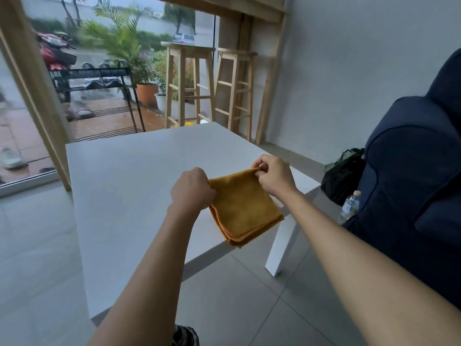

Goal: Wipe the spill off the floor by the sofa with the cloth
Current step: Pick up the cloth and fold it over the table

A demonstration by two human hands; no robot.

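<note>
The left hand [191,188] is closed in a fist on one top corner of the folded mustard-yellow cloth [243,208]; the right hand [273,176] pinches the other corner. The cloth hangs below the fingers, over the white table [129,186], with the navy sofa [409,196] further right

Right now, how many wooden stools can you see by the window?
2. One wooden stool stands in front of the glass beyond the white table; the other stool is just to its right, beside the wall. The table hides their feet.
</note>
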